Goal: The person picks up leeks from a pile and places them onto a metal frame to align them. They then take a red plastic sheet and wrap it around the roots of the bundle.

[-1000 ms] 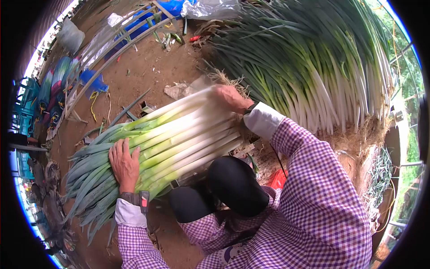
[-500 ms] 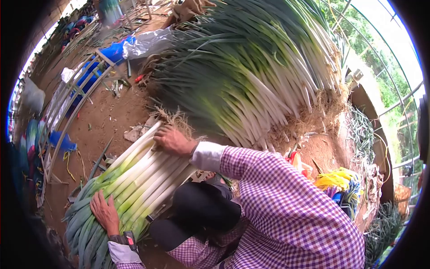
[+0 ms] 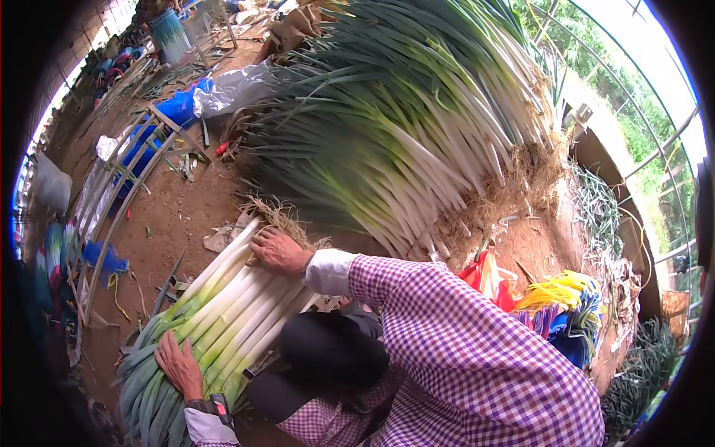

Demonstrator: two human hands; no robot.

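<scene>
A row of leeks [image 3: 242,298] lies side by side in front of me, white stems and roots at the upper end, dark green leaves at the lower left. My left hand [image 3: 180,366] rests on the green part with its fingers stretched out and spread. At the upper end, close to the brown roots [image 3: 277,214], my right hand [image 3: 279,252] has its fingers curled over a white leek stem. Its fingertips are partly hidden. A dark band with a red-edged device [image 3: 221,408] is on my left wrist.
A big heap of leeks [image 3: 417,141] fills the area ahead, roots to the right. To the left stand a metal frame [image 3: 123,194] and blue sheeting [image 3: 179,108]. At right lie a red and white bag [image 3: 488,279] and a bundle of yellow and blue ties [image 3: 570,305].
The whole view has shifted slightly. My hands stay at about the same places on the leeks, the right near the roots and the left on the leaves.
</scene>
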